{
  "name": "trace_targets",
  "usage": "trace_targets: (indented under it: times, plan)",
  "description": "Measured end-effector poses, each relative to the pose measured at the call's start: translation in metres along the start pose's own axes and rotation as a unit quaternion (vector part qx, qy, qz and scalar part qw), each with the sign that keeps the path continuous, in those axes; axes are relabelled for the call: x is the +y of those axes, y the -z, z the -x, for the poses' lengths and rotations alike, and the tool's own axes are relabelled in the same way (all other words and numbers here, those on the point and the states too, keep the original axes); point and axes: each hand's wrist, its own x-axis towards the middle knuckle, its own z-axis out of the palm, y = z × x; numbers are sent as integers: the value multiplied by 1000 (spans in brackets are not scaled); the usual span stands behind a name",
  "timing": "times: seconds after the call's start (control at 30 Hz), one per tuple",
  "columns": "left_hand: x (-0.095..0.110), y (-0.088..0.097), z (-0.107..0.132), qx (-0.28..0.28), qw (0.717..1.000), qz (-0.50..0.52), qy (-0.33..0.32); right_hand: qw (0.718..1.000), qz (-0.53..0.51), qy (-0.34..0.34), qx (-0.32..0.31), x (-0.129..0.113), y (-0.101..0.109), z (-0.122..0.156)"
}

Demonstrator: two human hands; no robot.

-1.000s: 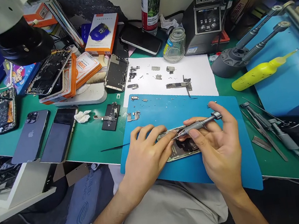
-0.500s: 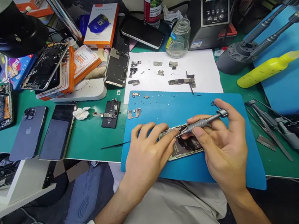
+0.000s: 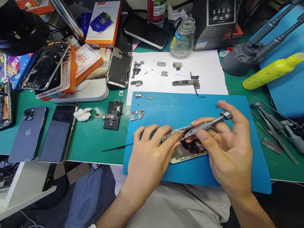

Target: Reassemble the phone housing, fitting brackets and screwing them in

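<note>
A gutted phone housing (image 3: 186, 153) lies on the blue mat (image 3: 165, 108), close to its front edge. My left hand (image 3: 150, 154) is laid over the housing's left end and grips it, with the index finger reaching to the screwdriver's tip. My right hand (image 3: 230, 152) is closed around a grey precision screwdriver (image 3: 207, 125), which slants down to the left, its capped end under my raised index finger. The bit points into the housing beside my left fingertips, which partly cover that spot. Small metal parts (image 3: 137, 115) sit at the mat's upper left.
Beyond the mat, white paper (image 3: 206, 63) carries a logic board (image 3: 184, 83) and small parts. A glass jar (image 3: 183, 38) stands behind it. Tweezers (image 3: 280, 142) and another screwdriver (image 3: 296, 142) lie right. Leftward are a battery (image 3: 112, 119), two phones (image 3: 28, 134) and stacked boxes (image 3: 85, 65).
The view has shifted very slightly. Both hands, the screwdriver and the phone housing keep nearly the same positions.
</note>
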Motion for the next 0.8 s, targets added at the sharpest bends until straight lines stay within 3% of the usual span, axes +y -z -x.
trace_targets:
  times: [0.8]
  plan:
    - [0,0,1,4,1000,7,0,999,6,43,-20,3,3,-3]
